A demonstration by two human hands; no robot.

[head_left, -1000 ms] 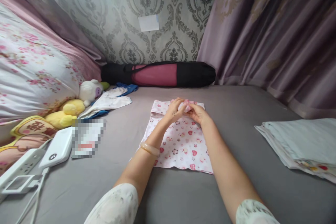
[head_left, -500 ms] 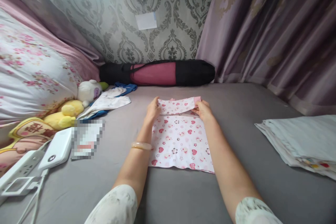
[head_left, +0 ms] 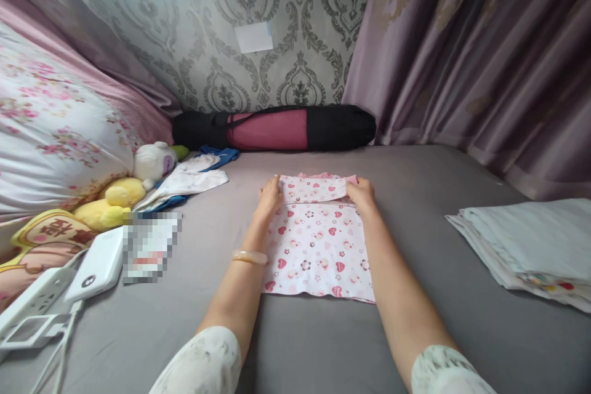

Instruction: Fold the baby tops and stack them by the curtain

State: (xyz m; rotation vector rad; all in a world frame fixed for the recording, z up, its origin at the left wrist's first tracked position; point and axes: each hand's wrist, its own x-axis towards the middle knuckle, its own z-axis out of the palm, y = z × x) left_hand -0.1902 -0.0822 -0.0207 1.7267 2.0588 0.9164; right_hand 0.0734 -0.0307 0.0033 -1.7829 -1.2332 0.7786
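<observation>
A white garment (head_left: 318, 246) printed with pink hearts and flowers lies flat on the grey bed sheet. Its far part is folded over toward me as a narrow flap, and some pink trim shows behind the fold. My left hand (head_left: 269, 196) is closed on the left end of this flap, thumb near the top edge. At the right end, my right hand (head_left: 361, 195) pinches the flap beside a pink corner. The flap is stretched between both hands, slightly raised along its near edge.
A black and pink long bag (head_left: 268, 129) lies against the wall. Folded pale cloths (head_left: 530, 246) are at right. On the left are plush toys (head_left: 154, 161), crumpled clothes (head_left: 196, 175), a white power bank (head_left: 95, 265), a power strip (head_left: 39, 295) with cables and a blurred packet (head_left: 151, 246).
The flap has come down slightly toward me and lies straighter. My right hand has shifted a little right and its grip covers more of the pink corner.
</observation>
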